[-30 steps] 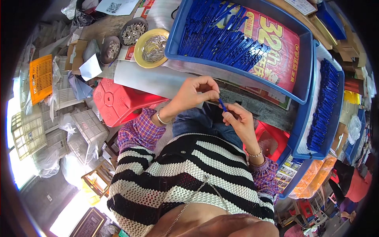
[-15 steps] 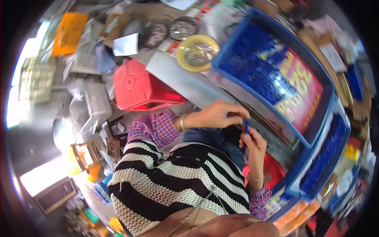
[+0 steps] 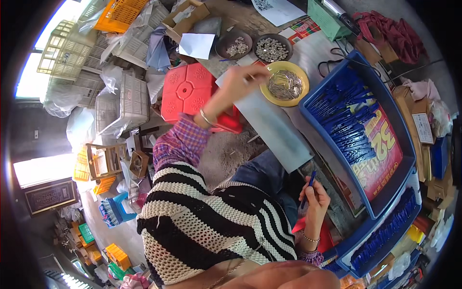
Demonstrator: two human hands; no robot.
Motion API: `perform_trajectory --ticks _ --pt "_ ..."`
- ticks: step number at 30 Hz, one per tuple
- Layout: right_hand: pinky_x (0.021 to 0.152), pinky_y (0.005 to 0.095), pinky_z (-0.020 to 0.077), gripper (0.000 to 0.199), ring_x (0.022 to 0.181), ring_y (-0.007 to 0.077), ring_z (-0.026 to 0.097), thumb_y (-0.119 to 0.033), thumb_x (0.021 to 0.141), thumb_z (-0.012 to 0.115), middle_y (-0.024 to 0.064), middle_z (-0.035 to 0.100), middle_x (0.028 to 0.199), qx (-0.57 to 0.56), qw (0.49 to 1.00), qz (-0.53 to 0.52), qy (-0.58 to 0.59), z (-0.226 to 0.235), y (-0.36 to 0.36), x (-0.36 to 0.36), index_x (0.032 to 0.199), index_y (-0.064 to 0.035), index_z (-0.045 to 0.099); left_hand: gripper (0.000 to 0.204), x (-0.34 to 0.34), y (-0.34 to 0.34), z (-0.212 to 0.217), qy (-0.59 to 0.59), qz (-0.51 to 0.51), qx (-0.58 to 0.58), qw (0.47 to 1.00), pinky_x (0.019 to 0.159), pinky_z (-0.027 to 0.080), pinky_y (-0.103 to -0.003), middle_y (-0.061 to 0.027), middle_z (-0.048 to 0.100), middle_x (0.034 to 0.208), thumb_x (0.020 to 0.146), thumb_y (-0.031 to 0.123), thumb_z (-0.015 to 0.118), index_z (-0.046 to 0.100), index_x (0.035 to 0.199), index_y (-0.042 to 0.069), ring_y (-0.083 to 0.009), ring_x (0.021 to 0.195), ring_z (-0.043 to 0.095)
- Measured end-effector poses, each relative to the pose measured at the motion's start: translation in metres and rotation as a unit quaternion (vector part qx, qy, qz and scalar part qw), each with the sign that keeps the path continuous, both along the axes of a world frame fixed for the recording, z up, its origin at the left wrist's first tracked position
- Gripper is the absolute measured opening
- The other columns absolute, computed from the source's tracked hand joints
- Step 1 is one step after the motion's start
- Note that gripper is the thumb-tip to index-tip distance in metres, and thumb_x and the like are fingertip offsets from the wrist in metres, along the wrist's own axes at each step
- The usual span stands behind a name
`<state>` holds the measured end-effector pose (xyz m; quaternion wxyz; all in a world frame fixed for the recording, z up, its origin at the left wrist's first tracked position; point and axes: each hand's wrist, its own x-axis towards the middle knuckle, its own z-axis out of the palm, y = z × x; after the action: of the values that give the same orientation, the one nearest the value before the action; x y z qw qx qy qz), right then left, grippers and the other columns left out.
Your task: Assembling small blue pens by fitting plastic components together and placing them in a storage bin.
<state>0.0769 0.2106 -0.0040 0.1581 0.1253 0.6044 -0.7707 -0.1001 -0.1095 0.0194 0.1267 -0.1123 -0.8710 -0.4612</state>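
My right hand (image 3: 315, 196) is closed on a slim blue pen-shaped piece (image 3: 313, 178), which sticks up past the fingertips beside the bench's near edge. My left hand (image 3: 240, 84) is stretched out at the left of a yellow bowl (image 3: 303, 72) of thin silvery metal pieces (image 3: 284, 87). Motion smears its fingers, so whether they hold anything does not show. Beyond that hand stand two dark bowls, one with small metal parts (image 3: 238, 47), the other with rounder metal bits (image 3: 271, 50).
A blue tray (image 3: 332, 139) on the right holds many blue pen-shaped pieces (image 3: 349, 127); a second blue tray (image 3: 346, 260) with more stands nearer me. A red plastic stool (image 3: 185, 90) is at the left. A pale sheet (image 3: 269, 125) covers the bench edge. Crates (image 3: 127, 106) are stacked farther left.
My hands were together at the blue piece and have come apart. The left went up and left toward the bowls; the right stays low with the piece. The view has also shifted.
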Motion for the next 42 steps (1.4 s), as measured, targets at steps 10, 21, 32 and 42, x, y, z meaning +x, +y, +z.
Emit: perform_trajectory --ticks 10,21,32,42 --pt "0.057 0.0227 0.0458 0.027 0.065 0.0099 0.054 -0.009 0.087 0.058 0.0030 0.058 0.082 0.000 1.000 0.018 0.001 0.001 -0.005 -0.003 0.110 0.0058 0.058 0.023 -0.070 -0.115 -0.042 -0.009 0.161 -0.201 0.966 0.069 0.049 -0.034 -0.0094 0.066 0.079 0.068 0.011 0.067 0.069 0.091 0.010 -0.0238 0.074 0.063" --pt "0.058 0.0229 0.0456 0.025 0.066 0.0100 0.054 -0.009 0.088 0.058 0.0026 0.056 0.081 0.002 1.000 0.014 -0.017 0.004 -0.006 -0.006 0.108 0.0055 0.059 0.016 -0.080 -0.102 -0.056 0.040 0.192 -0.239 0.951 0.065 0.049 -0.033 -0.0111 0.065 0.078 0.074 0.016 0.064 0.068 0.088 0.008 -0.0232 0.070 0.063" --pt "0.058 0.0221 0.0448 0.025 0.067 0.0097 0.054 -0.009 0.087 0.059 0.0022 0.056 0.082 -0.019 0.999 0.007 -0.028 0.004 -0.003 -0.004 0.108 0.0046 0.059 0.014 -0.082 -0.093 -0.050 0.009 0.184 -0.093 0.979 0.064 0.048 -0.024 -0.0057 0.066 0.076 0.076 0.005 0.064 0.066 0.090 0.006 -0.0121 0.068 0.062" --pt "0.059 0.0210 0.0447 0.024 0.070 0.0092 0.055 -0.007 0.089 0.056 0.0037 0.056 0.086 -0.012 1.000 0.015 -0.010 0.004 -0.003 -0.008 0.110 0.0051 0.060 0.013 -0.040 -0.037 -0.012 -0.137 0.041 0.229 0.963 0.058 0.039 -0.020 -0.0042 0.061 0.082 0.086 0.004 0.058 0.057 0.099 0.000 -0.0089 0.068 0.054"
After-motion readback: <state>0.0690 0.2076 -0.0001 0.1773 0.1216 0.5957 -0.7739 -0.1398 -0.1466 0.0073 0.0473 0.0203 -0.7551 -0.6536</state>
